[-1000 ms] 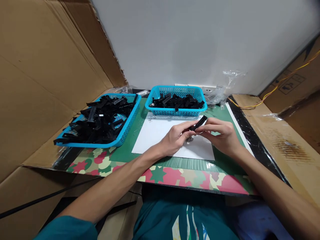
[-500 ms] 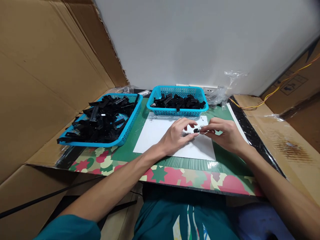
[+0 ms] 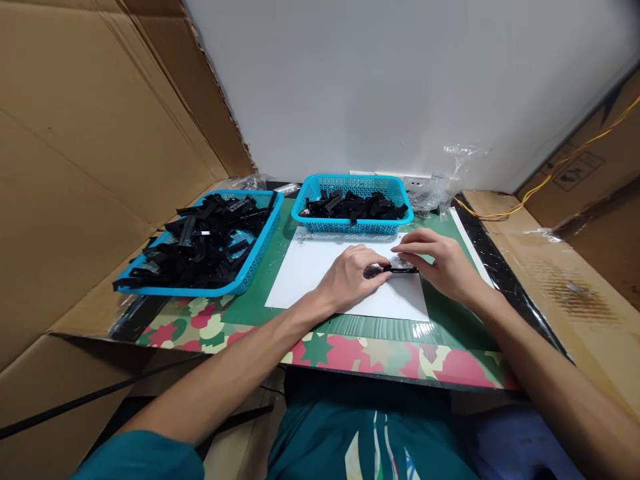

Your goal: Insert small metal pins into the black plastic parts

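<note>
My left hand (image 3: 355,275) is closed, with thumb and fingertips pinching one end of a slim black plastic part (image 3: 403,271). The part lies level just over the white sheet (image 3: 310,280), pointing right. Beside it my right hand (image 3: 440,263) has thumb and forefinger a little apart, and I see nothing between them. Those fingertips hover over a loose pile of tiny dark metal pieces (image 3: 399,261), too small to name. More of this pile shows by my left thumb, partly hidden by the hand.
A blue basket (image 3: 263,257) heaped with long black parts stands at left. Behind the sheet is a smaller blue basket (image 3: 383,228) of black pieces. Clear plastic bags (image 3: 427,197) lie at back right. Cardboard walls (image 3: 100,133) flank the table; a yellow cable (image 3: 537,190) hangs right.
My right hand has let go of the black part and opened slightly above the pile. The part now shows lengthwise in my left hand, whose fingers have closed on its end.
</note>
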Available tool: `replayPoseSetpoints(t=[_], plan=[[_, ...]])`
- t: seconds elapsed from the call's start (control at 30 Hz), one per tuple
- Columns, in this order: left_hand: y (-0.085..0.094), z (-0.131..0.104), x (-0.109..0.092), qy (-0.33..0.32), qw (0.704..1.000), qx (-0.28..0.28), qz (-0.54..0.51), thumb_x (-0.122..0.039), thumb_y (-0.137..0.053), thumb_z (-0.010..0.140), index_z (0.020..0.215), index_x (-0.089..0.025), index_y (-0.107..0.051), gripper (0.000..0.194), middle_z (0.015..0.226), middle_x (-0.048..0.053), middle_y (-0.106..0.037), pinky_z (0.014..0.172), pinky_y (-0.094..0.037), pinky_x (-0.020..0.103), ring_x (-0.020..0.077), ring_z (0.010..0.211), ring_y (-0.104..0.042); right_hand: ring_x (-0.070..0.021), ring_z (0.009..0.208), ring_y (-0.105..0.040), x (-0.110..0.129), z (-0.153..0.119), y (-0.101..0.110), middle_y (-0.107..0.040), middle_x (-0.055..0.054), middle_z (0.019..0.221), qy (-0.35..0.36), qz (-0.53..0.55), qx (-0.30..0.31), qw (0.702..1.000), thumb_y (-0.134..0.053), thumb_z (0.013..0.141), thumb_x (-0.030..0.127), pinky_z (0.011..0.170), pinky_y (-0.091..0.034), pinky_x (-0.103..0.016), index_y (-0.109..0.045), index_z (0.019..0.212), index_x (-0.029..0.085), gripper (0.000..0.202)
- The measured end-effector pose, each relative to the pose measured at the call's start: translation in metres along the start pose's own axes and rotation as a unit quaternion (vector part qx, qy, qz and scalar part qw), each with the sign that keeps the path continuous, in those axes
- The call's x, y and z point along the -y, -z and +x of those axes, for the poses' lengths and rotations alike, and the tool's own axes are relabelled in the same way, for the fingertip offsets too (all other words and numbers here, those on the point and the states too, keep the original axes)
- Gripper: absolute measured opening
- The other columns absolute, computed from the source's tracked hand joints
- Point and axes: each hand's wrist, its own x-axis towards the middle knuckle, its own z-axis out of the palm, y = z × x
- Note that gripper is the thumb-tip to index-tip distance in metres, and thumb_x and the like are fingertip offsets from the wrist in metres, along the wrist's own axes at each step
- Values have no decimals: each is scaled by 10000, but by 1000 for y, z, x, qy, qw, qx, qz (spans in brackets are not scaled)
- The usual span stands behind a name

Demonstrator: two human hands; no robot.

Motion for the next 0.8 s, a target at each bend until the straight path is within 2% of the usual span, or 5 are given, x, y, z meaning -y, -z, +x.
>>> replayPoseSetpoints(t=[0.13, 0.27, 0.4, 0.6, 0.8], plan=[[-1, 0, 0, -14, 999, 17, 25, -261, -756, 928, 1023, -184, -777, 125, 1018, 39, -823, 895, -492, 418, 247, 951, -706, -235, 794, -769, 8, 0, -8, -806, -70, 888, -100, 94, -59, 989, -695, 992, 437, 763, -632, -385, -790, 945, 218, 244], [-2, 0, 0, -29, 999, 21, 41, -254, -740, 941, 1033, -184, -772, 120, 1023, 36, -823, 895, -472, 415, 245, 951, -701, -212, 645, -751, 16, 2, -13, -763, -63, 723, -167, 179, -70, 967, -726, 947, 531, 645, -628, -345, -741, 889, 183, 353], [-3, 0, 1, -37, 998, 12, 42, -257, -732, 952, 1066, -181, -767, 141, 1042, 37, -822, 891, -465, 407, 240, 954, -691, -209, 625, -746, 16, 1, -14, -754, -60, 692, -180, 170, -51, 968, -756, 919, 537, 625, -616, -330, -716, 811, 185, 370], [-5, 1, 2, -32, 998, 49, 38, -281, -697, 983, 1080, -203, -774, 146, 1071, 49, -809, 914, -455, 403, 231, 982, -696, -228, 627, -759, 12, -2, -14, -754, -61, 694, -190, 167, -45, 967, -762, 916, 527, 629, -633, -351, -717, 810, 187, 359], [-5, 3, 1, -32, 997, 54, 35, -284, -691, 987, 1066, -207, -778, 140, 1033, 43, -812, 895, -455, 393, 230, 941, -694, -234, 612, -763, 10, -2, -15, -769, -60, 682, -171, 117, -45, 977, -738, 941, 472, 615, -614, -344, -721, 797, 195, 312]])
